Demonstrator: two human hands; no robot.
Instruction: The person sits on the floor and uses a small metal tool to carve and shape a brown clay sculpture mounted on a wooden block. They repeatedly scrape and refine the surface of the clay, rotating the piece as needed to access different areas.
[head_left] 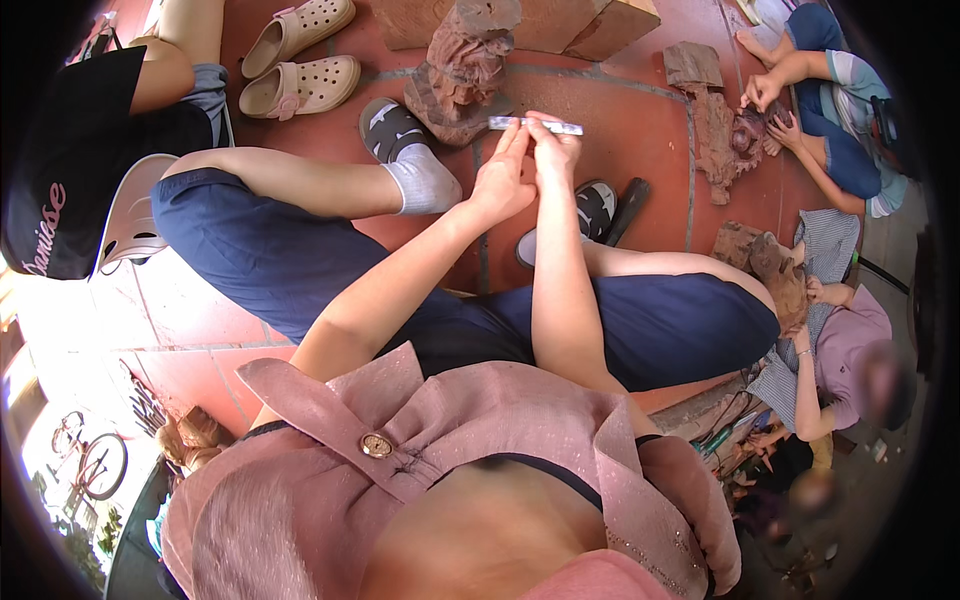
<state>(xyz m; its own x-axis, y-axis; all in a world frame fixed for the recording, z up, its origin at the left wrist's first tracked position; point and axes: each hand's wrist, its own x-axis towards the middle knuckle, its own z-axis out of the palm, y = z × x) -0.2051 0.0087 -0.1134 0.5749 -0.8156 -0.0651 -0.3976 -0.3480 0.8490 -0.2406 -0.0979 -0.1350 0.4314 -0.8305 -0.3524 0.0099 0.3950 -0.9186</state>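
Observation:
Out in front of me, both hands meet at a thin, whitish, straight strip (571, 128) held crosswise; its exact kind is too small to tell. My right hand (556, 153) pinches it around the middle, fingers curled over it. Close beside, my left hand (503, 184) has its fingertips pressed together against the strip's left part. Just beyond the left hand stands a carved reddish-brown wood figure (467, 66) on the tiles, upright and apart from both hands.
Behind the carving lies a large wooden block (600, 28). Beige clogs (318, 88) sit at the far left, next to a person in a black top (75, 150). At right, other people handle carved wood pieces (712, 130). A dark bar (629, 210) lies by my right foot.

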